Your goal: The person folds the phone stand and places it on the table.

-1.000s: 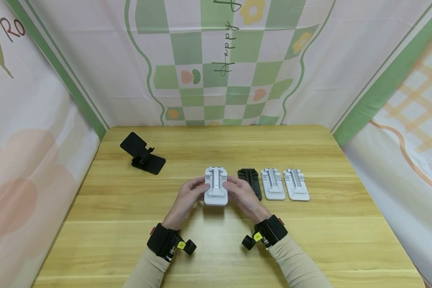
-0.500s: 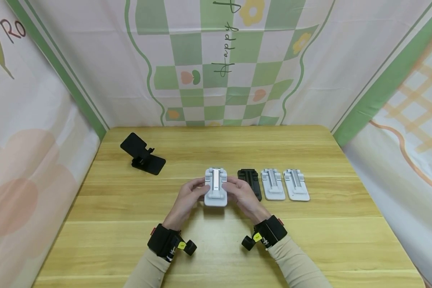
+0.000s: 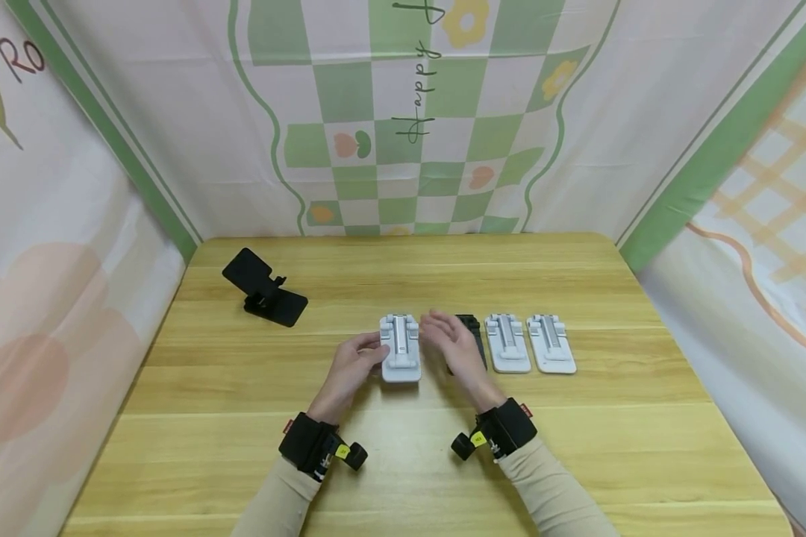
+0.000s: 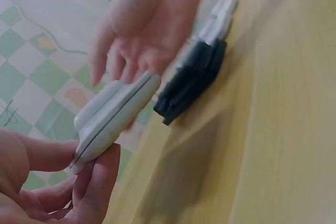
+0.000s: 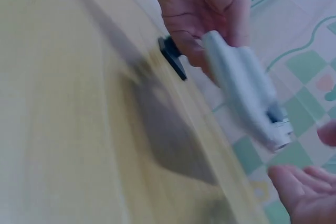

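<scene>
A white folded phone stand (image 3: pixel 400 350) is held up over the table, its hinged arm side facing up in the head view. My left hand (image 3: pixel 349 373) pinches its left edge between thumb and fingers, as the left wrist view also shows on the stand's end (image 4: pixel 113 116). To its right, my right hand (image 3: pixel 462 359) is off the stand, fingers loosely extended beside its right edge. In the right wrist view a gap separates the right fingers (image 5: pixel 302 184) from the stand. The right hand partly hides a black folded phone stand (image 3: pixel 475 335).
Two white folded phone stands (image 3: pixel 508 344) lie in a row right of the black one. An unfolded black phone stand (image 3: pixel 269 291) is on the back left of the wooden table (image 3: pixel 403 477). Printed cloth (image 3: pixel 403 89) hangs behind the table.
The right hand has let go of the white phone stand and drawn slightly right, its fingers straightening. The left hand keeps its grip, with the stand nearly in place.
</scene>
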Action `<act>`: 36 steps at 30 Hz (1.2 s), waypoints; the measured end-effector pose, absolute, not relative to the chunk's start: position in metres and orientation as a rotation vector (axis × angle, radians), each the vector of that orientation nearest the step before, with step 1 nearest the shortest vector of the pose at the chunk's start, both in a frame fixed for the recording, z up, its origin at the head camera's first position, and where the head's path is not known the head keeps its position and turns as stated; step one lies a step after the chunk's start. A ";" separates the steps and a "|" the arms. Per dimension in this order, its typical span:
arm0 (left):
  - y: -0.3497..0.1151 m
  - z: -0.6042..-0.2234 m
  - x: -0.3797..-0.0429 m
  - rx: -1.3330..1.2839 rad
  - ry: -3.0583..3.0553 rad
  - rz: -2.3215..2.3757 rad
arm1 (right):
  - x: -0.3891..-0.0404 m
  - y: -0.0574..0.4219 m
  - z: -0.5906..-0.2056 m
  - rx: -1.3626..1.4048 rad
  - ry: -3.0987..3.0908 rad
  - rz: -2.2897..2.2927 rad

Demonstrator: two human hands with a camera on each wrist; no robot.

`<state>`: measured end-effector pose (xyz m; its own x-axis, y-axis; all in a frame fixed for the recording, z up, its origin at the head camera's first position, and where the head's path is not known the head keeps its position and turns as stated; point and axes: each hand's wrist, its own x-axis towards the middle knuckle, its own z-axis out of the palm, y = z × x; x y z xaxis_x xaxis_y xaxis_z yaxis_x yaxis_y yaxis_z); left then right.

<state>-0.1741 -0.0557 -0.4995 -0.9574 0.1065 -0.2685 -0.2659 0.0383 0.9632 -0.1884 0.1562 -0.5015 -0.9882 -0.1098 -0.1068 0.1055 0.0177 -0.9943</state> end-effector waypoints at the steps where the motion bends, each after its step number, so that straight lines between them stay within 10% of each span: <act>1: -0.055 -0.499 -0.177 -0.164 2.069 1.988 | -0.189 0.157 -0.500 0.006 2.147 -2.138; 36: -0.021 -0.507 -0.217 0.037 2.447 1.502 | -0.193 0.183 -0.496 0.051 2.001 -2.631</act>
